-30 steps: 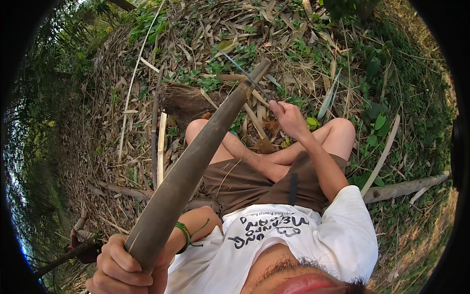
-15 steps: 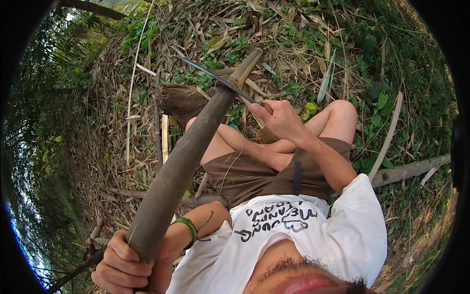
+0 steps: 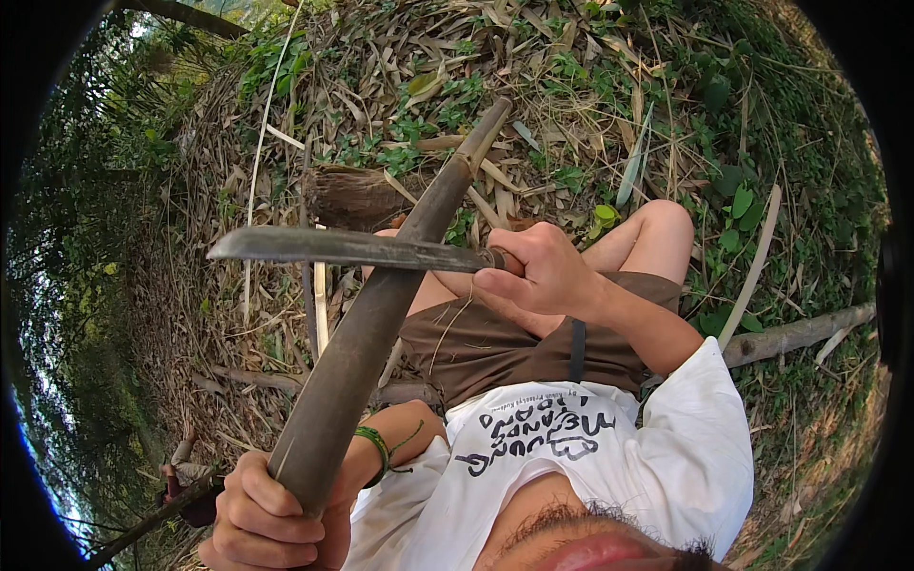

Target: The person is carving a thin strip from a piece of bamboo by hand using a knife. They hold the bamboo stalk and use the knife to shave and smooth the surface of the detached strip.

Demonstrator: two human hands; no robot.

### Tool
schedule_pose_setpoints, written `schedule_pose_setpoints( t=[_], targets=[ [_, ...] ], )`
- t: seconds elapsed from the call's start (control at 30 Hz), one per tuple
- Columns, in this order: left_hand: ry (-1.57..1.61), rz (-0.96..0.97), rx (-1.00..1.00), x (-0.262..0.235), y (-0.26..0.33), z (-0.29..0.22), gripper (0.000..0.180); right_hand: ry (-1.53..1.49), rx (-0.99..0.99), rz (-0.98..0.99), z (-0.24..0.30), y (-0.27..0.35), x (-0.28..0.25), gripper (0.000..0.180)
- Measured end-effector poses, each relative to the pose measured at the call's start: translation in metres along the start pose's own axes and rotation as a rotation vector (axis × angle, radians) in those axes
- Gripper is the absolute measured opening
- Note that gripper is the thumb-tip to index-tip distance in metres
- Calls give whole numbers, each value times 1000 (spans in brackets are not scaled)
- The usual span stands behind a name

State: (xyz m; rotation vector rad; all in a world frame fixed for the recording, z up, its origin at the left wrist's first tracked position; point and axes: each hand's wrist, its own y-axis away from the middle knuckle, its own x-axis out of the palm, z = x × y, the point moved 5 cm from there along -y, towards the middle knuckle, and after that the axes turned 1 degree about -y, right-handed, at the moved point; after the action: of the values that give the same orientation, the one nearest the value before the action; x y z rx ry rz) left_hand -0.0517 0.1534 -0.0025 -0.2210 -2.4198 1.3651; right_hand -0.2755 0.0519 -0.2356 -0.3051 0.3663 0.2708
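My left hand (image 3: pixel 271 514) grips the thick near end of a long, curved, grey-brown bamboo pole (image 3: pixel 371 324) that slants up and away to a thin tip near the top centre. My right hand (image 3: pixel 543 271) holds the handle of a long machete (image 3: pixel 352 249). The blade lies level, pointing left, and crosses over the pole about midway. I sit on the ground with bare knees up, in brown shorts and a white printed shirt. A green band circles my left wrist.
Dry bamboo leaves, split canes and green weeds cover the ground all round. A cut stump (image 3: pixel 357 195) stands beyond my knees. A thick fallen branch (image 3: pixel 800 333) lies at the right. A thin stick (image 3: pixel 152 521) lies at lower left.
My right hand has brought the machete up from near the pole's far end and swung the blade left, so it now lies across the pole's middle. The left hand keeps its grip.
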Motion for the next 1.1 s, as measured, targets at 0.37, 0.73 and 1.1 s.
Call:
schedule_pose_setpoints(
  t=[0.37,0.73,1.1],
  targets=[
    [140,106,61,7,-8,5,20,-127,344,-24,-62,5,-5,60],
    [410,390,121,35,-11,50,19,190,515,-18,-113,-28,-40,69],
    [461,313,99,22,-7,51,24,-3,440,-110,-127,-25,-26,60]
  ],
)
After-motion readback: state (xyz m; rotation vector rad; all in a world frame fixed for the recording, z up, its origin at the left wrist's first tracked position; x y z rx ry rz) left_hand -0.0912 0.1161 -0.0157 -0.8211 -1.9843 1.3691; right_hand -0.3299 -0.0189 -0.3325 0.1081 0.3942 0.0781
